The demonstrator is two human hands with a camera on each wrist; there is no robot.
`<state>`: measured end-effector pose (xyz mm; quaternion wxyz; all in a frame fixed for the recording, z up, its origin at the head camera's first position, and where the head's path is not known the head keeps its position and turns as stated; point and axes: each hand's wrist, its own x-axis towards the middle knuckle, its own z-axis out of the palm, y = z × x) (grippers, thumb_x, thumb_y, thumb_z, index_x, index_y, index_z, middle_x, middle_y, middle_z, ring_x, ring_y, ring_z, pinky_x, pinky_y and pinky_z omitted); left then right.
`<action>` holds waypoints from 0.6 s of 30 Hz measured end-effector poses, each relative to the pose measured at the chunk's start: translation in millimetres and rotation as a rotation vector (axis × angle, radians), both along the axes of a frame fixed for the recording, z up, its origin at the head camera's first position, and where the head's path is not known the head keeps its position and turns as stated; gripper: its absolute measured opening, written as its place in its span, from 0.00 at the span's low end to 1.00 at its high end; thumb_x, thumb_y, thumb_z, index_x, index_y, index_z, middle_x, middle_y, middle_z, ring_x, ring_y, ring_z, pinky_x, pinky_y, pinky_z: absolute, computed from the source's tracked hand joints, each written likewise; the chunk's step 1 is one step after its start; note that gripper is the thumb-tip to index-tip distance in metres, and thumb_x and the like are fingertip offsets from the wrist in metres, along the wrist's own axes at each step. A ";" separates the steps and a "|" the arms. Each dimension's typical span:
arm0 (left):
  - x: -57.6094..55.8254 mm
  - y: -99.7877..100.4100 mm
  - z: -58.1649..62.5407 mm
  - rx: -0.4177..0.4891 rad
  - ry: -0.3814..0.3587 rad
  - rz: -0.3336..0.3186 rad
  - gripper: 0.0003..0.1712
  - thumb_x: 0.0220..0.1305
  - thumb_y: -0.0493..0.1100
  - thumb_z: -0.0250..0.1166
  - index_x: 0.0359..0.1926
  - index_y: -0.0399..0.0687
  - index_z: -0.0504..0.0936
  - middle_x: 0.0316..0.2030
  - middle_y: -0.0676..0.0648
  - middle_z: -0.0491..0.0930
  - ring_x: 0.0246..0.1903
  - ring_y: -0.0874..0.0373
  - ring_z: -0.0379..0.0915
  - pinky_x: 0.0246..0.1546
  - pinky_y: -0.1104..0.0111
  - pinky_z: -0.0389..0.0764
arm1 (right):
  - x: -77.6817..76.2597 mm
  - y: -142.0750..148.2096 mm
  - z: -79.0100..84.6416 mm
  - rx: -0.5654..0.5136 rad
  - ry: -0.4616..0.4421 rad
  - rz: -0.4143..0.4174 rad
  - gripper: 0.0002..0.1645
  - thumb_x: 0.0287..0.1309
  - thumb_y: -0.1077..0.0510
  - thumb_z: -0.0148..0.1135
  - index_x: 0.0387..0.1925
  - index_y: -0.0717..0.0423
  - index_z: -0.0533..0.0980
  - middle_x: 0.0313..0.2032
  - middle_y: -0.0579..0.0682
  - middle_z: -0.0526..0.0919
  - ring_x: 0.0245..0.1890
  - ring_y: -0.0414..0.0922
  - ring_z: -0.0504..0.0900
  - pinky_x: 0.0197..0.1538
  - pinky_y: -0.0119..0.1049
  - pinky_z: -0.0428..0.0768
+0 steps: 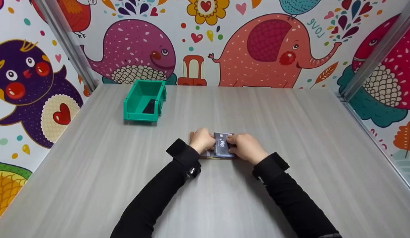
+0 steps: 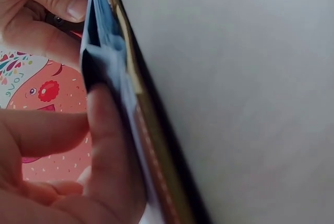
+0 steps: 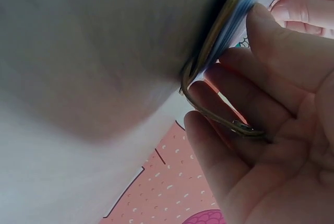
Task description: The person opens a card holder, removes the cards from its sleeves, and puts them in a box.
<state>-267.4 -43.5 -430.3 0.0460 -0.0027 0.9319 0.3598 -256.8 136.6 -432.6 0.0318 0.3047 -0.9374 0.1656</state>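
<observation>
So I've got 1 brown-edged wallet (image 1: 209,154) lying on the worktop (image 1: 92,158) right in front of me, and 1 dark card (image 1: 221,147) with "Vip" printed on it sits over the wallet, between my 2 hands. My left hand (image 1: 201,140) is curled in at the card's left edge, gripping the wallet, with 1 fingertip tucked against a pale bluish layer of it. My right hand (image 1: 248,147) has the other side: thumb pressing on the layers, fingers bent around behind, pinching the wallet there. Also 1 thin strap (image 3: 209,113) curves off the wallet against those right fingers, with 1 metal bit (image 3: 242,127) near its end. I'm wearing 2 black sleeves, left (image 1: 148,195) and right (image 1: 297,198). Up toward the back, left of the wallet and well apart from it, there's 1 green bin (image 1: 139,117) with 1 black thing (image 1: 149,106) in it, can't tell what. Behind that, 1 coral elephant (image 1: 261,56) on the wall.
</observation>
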 end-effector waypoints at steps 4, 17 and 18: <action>-1.7 0.8 -0.5 -0.019 -0.008 0.004 0.13 0.50 0.30 0.65 0.16 0.47 0.74 0.26 0.46 0.78 0.30 0.52 0.73 0.36 0.67 0.78 | 0.5 0.1 0.9 -0.008 -0.020 -0.007 0.23 0.49 0.65 0.74 0.49 0.63 0.83 0.50 0.58 0.84 0.48 0.59 0.82 0.54 0.51 0.77; -2.4 0.5 0.7 0.036 -0.063 0.033 0.05 0.50 0.28 0.63 0.24 0.40 0.82 0.26 0.45 0.80 0.27 0.53 0.77 0.24 0.74 0.77 | 0.1 -0.7 1.4 0.005 -0.051 -0.038 0.23 0.51 0.64 0.73 0.52 0.61 0.82 0.51 0.57 0.83 0.50 0.59 0.82 0.54 0.51 0.77; -2.5 0.4 0.7 0.044 -0.068 0.033 0.06 0.50 0.28 0.63 0.22 0.41 0.80 0.25 0.46 0.78 0.25 0.54 0.76 0.22 0.75 0.76 | 0.1 -0.5 1.2 0.002 -0.051 -0.039 0.24 0.50 0.64 0.73 0.51 0.61 0.82 0.52 0.57 0.83 0.49 0.59 0.82 0.54 0.51 0.77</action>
